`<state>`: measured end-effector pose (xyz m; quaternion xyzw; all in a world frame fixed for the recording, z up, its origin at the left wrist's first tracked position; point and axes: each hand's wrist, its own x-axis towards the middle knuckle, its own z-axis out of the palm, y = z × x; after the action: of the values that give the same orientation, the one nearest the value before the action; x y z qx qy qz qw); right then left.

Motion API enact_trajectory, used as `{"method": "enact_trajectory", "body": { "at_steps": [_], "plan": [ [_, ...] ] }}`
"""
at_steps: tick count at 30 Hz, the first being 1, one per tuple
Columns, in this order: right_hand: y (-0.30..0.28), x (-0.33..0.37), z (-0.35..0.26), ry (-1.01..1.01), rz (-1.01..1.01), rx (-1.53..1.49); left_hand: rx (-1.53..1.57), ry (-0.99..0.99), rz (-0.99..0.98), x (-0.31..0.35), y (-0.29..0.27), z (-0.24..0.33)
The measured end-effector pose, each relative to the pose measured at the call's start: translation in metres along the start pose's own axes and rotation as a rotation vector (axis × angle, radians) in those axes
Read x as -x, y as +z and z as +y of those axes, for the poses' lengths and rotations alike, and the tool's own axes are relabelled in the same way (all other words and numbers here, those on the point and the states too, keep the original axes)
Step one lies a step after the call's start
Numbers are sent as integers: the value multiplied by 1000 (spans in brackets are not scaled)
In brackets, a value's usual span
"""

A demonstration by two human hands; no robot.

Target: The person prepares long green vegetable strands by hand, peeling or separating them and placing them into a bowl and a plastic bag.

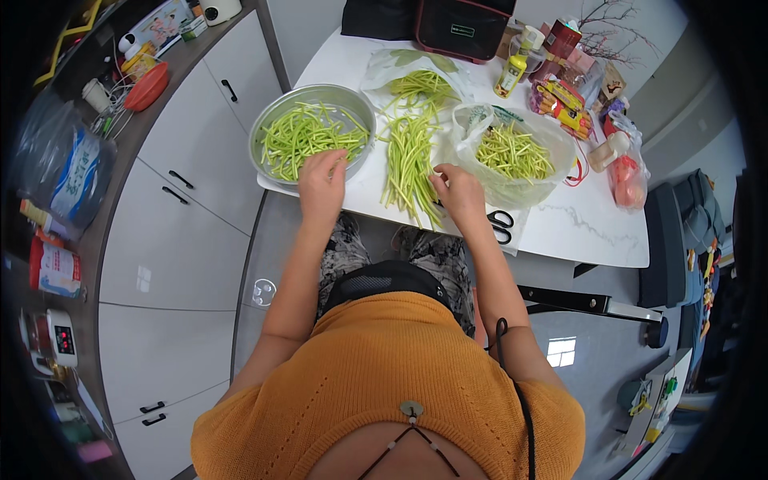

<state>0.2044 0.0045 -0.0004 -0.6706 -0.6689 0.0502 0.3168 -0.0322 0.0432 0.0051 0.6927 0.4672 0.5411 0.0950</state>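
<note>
Head view, and I've got the heap of long green stems lying mid-worktop, between the two hands. On its right edge, the right hand, thumb and fingers drawn close together; whether they grip a stem, I can't tell! Over to the left hand, fingers loosely bent over the near rim of the round metal pan, itself loaded with more stems; its grip is hidden from me. Right of the heap, a clear plastic bag gapes around another batch; behind, a second bag spills stems. Black-handled scissors sit beside the right wrist, and a yellow bottle stands farther back.
</note>
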Motion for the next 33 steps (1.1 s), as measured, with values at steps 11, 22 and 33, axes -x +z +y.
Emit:
{"method": "enact_trajectory", "body": {
  "at_steps": [11, 22, 33],
  "plan": [
    [-5, -5, -4, 154, -33, 68, 148, -43, -110, 17, 12, 22],
    [-68, 35, -11, 255, 169, -347, 325, -211, -294, 21, 21, 29],
    [-58, 41, -16, 118, -68, -693, 913, -622, -403, 16, 21, 42]
  ]
}}
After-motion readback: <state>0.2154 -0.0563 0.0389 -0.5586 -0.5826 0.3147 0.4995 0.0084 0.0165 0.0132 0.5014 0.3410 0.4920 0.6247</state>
